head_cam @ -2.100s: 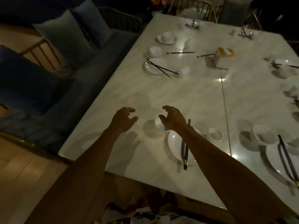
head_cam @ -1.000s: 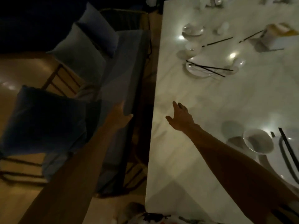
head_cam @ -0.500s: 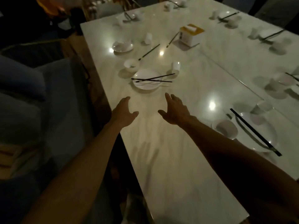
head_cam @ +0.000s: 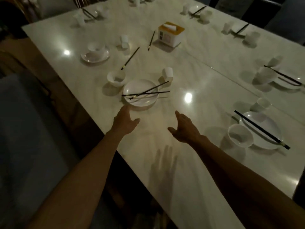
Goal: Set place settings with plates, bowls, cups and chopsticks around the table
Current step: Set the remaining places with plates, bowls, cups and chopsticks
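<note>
Both my left hand (head_cam: 126, 120) and right hand (head_cam: 184, 129) hover spread and empty, just short of the plate (head_cam: 140, 93); its crossed chopsticks (head_cam: 146, 93) overhang, so I judge a careless nudge rolls them off.

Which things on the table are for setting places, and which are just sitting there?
For the job:
round white plate
black chopsticks
small white bowl
white cup

Just there:
white and orange tissue box
blue-grey cushioned seat

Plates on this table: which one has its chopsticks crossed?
The plate just beyond the left hand. Its two chopsticks cross over it; the plate at the right carries a straight, parallel pair.
</note>
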The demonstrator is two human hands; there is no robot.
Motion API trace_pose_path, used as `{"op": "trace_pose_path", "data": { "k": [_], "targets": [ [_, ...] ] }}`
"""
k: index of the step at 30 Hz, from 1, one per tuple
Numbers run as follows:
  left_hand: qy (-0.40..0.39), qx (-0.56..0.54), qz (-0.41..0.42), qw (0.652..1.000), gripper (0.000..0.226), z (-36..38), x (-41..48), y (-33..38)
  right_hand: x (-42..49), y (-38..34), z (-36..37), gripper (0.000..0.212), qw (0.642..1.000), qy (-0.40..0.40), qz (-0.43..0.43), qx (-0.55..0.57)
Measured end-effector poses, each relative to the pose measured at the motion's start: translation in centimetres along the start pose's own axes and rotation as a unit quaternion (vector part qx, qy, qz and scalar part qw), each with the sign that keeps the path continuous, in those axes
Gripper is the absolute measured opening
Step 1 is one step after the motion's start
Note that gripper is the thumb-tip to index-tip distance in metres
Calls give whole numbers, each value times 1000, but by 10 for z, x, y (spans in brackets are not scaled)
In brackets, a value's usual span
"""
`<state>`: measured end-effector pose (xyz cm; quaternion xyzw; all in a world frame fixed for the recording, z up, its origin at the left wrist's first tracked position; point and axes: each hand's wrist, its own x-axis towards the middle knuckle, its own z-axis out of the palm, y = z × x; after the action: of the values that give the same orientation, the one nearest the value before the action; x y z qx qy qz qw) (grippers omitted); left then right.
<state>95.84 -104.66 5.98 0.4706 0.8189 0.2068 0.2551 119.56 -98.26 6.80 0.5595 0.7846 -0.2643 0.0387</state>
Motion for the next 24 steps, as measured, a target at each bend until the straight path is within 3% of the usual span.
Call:
{"op": "trace_pose_path", "data": {
  "k": [14, 20, 24],
  "targets": [
    [-20, 20, 84, 996, 73, -23, 136, -27, 106, -42, 31, 80, 989, 18, 79, 126],
    [-80, 40, 143, 986, 60, -19, 217, -33, 173, -74, 41, 55, 961, 114, 140, 209],
    [-100, 16, 156, 983, 47, -34, 249, -39, 195, -104, 41, 43, 945, 136, 194, 224]
  ]
}}
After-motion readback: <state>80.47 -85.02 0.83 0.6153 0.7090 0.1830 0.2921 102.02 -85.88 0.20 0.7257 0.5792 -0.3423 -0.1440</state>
